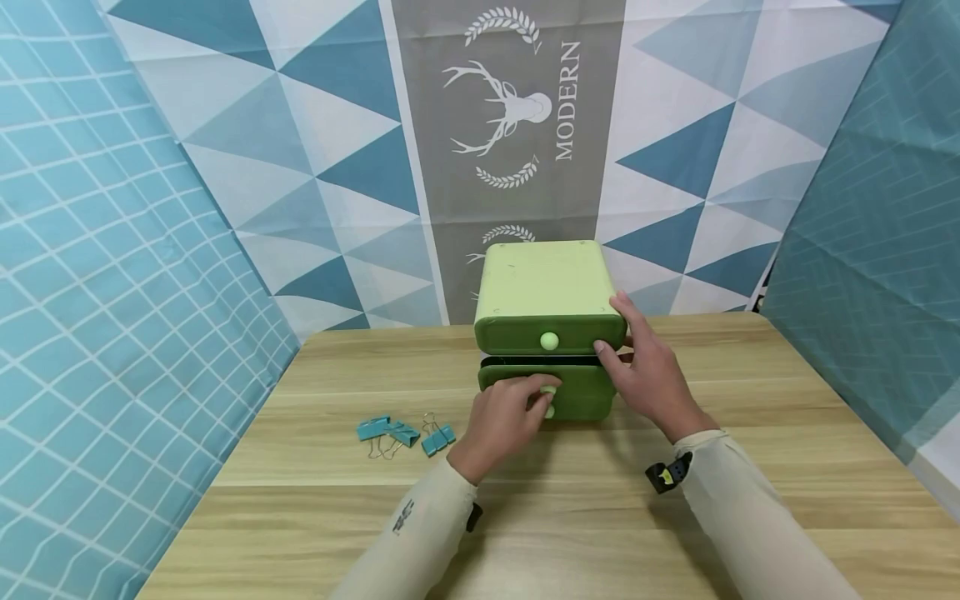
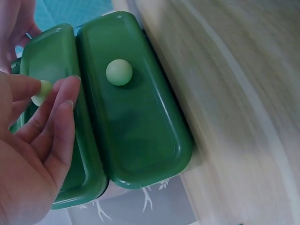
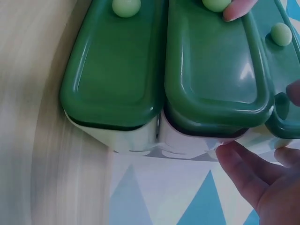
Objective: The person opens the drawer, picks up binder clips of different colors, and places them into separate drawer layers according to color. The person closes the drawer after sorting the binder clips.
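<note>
A small light-green cabinet with dark green drawer fronts stands on the wooden table. Its middle drawer sticks out a little, leaving a dark gap beneath the top drawer. My left hand pinches the round pale knob of that middle drawer between thumb and fingers. Below it, the bottom drawer sits back in the cabinet. At the upper right corner my right hand grips the cabinet, thumb against the top drawer's front and the other fingers along the side.
Several teal binder clips lie on the table left of my left hand. Behind the cabinet hangs a patterned cloth with a deer print. Blue cloths close off both sides.
</note>
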### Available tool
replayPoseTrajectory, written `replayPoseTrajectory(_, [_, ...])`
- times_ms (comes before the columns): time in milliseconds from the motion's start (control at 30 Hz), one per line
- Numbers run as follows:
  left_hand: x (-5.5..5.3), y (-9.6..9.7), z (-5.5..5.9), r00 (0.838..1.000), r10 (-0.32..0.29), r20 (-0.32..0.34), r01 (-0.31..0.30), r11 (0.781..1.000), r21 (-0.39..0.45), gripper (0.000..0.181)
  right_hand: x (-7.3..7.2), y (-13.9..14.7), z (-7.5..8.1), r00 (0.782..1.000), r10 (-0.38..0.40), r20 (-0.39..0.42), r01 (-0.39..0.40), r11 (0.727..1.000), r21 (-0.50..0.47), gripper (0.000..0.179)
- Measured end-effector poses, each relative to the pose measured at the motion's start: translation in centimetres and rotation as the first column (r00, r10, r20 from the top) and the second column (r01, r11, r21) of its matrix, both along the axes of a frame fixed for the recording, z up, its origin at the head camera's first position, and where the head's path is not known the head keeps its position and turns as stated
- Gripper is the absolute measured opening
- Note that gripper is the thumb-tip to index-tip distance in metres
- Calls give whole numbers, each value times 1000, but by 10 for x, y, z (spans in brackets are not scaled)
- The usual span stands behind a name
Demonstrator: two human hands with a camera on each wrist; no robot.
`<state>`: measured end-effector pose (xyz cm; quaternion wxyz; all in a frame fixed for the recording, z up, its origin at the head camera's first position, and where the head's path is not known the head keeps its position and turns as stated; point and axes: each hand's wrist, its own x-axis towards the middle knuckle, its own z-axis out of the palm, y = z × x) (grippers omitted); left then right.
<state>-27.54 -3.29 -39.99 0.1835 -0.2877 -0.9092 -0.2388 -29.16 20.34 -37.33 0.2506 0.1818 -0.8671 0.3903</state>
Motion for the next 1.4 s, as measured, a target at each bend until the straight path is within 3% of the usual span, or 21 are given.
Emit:
replayPoseTrajectory(300, [-8, 4, 0, 982, 15, 186, -41, 990, 137, 22, -8, 3, 18, 999, -10, 32, 11, 999, -46, 51])
replayPoseTrajectory(467, [-9, 8, -3, 970, 4, 241, -57, 975, 213, 22, -15, 2, 23, 996, 2, 92, 9, 993, -120, 52])
replayPoseTrajectory(700, [-8, 11, -1, 944, -27, 329, -76, 952, 297, 24, -28, 4, 31, 974, 91, 207, -42, 973, -227, 60])
replayPoseTrajectory(833, [-9, 12, 1, 927, -55, 372, -82, 935, 344, 24, -40, 5, 35, 963, 160, 217, -100, 959, -265, 59])
replayPoseTrajectory(1067, [-14, 15, -1, 916, -112, 385, -61, 910, 410, 24, -46, 6, 34, 943, 219, 252, -150, 952, -266, 58])
replayPoseTrajectory(1333, [-14, 17, -2, 918, -93, 385, -80, 908, 411, 24, -42, 4, 36, 937, 217, 274, -157, 962, -225, 58])
replayPoseTrajectory(1400, [-13, 17, -1, 917, -92, 387, -92, 897, 432, 24, -42, 4, 35, 937, 210, 281, -151, 964, -217, 58])
